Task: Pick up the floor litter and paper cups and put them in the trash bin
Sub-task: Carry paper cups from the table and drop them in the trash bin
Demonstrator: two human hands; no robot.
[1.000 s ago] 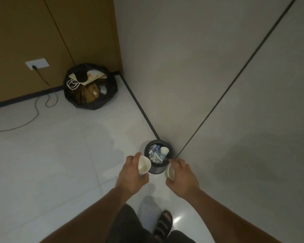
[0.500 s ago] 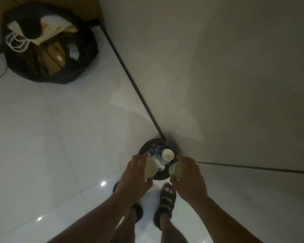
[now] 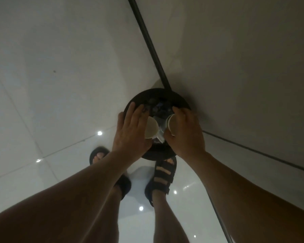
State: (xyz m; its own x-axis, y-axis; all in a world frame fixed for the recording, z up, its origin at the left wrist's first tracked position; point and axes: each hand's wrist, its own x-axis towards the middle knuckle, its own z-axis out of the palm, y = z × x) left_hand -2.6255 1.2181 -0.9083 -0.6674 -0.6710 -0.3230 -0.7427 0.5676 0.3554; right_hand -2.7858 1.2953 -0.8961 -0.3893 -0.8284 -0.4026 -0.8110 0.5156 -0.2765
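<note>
- The left hand grips the left paper cup from its outer side, fingers laid over the cup's wall and reaching toward the far rim of the bin; the cup lies tipped on its side, its open mouth turned toward the other hand.
- The right hand grips the right paper cup, fingers curled round its wall and the thumb at the near side; this cup is also tipped, its mouth turned toward the left one.
- The two cups are near each other, mouth facing mouth, both held over the opening of the trash bin; whether either cup touches the contents below cannot be told.
- Between and just under the cups lies pale crumpled litter; deeper in the bin there are darker scraps, too dim to name.
- The bin is round and black; it stands on the floor in the corner, its far side against the black baseboard strip at the foot of the wall.
- Both bare forearms reach down from the lower edge of the view, one on each side of the bin.
- Below the hands, the right sandal has its toe just beside the bin's near edge; the left sandal stands to the left, partly hidden behind the left forearm.
- The floor is of glossy white tiles; small bright lamp reflections dot it around the feet.
</note>
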